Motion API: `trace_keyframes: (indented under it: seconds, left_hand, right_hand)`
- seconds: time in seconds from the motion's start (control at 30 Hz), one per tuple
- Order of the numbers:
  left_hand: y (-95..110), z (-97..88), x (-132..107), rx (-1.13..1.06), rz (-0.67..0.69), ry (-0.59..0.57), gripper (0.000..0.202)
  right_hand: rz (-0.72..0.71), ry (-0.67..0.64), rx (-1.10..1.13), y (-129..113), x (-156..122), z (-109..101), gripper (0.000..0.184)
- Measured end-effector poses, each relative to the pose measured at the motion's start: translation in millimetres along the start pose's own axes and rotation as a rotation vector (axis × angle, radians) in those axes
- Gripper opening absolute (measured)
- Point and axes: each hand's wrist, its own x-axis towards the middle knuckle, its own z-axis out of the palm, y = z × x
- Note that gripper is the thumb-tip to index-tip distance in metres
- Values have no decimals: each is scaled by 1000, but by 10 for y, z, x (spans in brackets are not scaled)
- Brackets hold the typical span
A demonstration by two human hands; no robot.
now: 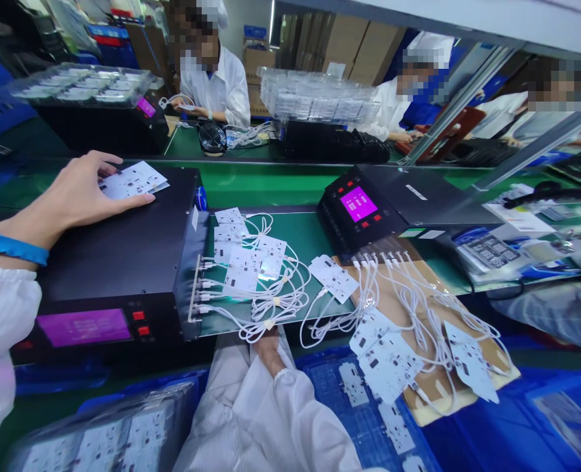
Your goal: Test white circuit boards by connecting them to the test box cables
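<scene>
Head view is showing white circuit boards lying on a black test box, with the left hand resting on them, its fingers spread open. The right hand is lying just below white cables, its fingers hidden, so their state cannot be told.

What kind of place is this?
Likely an electronics factory line: a green conveyor belt, black metal boxes with magenta screens, and flat white circuit panels plugged into thin white cables.
</scene>
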Motion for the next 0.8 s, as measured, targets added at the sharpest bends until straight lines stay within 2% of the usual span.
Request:
trace_keyframes:
  seconds: [0.2, 0.57, 0.8]
  left_hand:
    - [39, -23, -7, -4, -18, -10, 80]
    - [34, -43, -29, -3, 8, -27, 81]
    - [-8, -34, -6, -35, 60, -27, 93]
  right_hand:
    - [47, 18, -33, -8, -6, 1, 39]
    - [50, -5, -66, -51, -54, -80, 38]
    - [60, 1, -44, -81, -66, -132, 35]
